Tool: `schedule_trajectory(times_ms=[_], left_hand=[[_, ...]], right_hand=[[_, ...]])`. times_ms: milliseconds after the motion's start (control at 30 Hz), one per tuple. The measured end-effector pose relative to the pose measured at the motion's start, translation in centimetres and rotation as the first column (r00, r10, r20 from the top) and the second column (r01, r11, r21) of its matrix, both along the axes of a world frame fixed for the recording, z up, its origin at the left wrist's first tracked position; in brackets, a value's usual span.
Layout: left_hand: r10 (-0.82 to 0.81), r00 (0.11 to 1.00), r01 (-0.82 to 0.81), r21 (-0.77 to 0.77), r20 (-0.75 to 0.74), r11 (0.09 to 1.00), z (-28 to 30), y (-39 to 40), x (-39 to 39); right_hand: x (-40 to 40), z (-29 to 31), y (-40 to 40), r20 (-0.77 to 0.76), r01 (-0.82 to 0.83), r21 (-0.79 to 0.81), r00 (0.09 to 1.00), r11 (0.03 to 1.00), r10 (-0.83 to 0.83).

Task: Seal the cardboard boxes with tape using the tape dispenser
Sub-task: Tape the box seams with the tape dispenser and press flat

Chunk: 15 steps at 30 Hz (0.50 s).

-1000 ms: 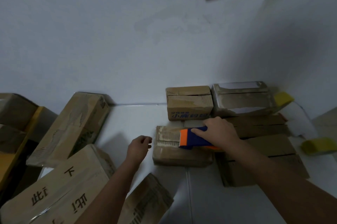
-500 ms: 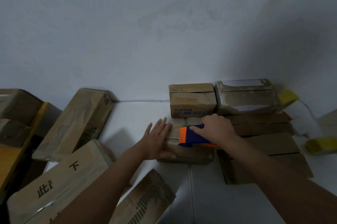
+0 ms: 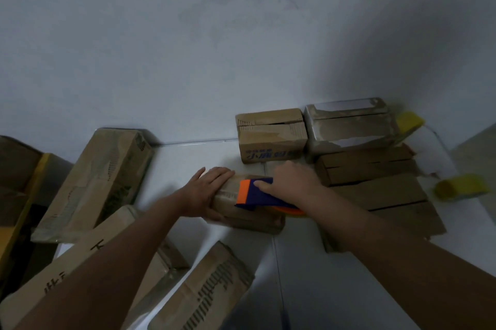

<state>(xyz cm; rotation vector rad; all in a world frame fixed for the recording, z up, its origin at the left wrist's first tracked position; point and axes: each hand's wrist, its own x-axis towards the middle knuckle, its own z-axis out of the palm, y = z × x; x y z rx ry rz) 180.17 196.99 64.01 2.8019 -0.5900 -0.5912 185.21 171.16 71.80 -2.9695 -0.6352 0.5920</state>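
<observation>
Left hand (image 3: 208,191) flat, fingers straight, pressing the near end of the small box (image 3: 248,207) on the floor; right hand (image 3: 291,186) gripping the tape dispenser (image 3: 256,194) on its top. Best pressed firmly, dispenser drawn straight along the seam. Beyond, more boxes (image 3: 272,139) by the wall.
</observation>
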Motion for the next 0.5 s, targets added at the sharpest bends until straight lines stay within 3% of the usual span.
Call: schedule_trajectory(times_ms=[267, 400, 500], left_hand=[[-0.019, 1.000, 0.019, 0.012, -0.013, 1.000, 0.3, 0.2, 0.3], [-0.022, 0.998, 0.030, 0.144, -0.060, 0.989, 1.6, -0.4, 0.8], [-0.048, 0.995, 0.030, 0.199, 0.083, 0.980, 2.3, -1.3, 0.0]], right_hand=[[-0.4, -0.8, -8.0, -0.055, 0.084, -0.014, 0.995, 0.996, -0.085], [-0.9, -0.8, -7.3, -0.039, 0.081, -0.011, 0.996, 0.997, -0.081], [-1.4, -0.7, -7.0, -0.041, 0.119, 0.006, 0.992, 0.993, -0.119]])
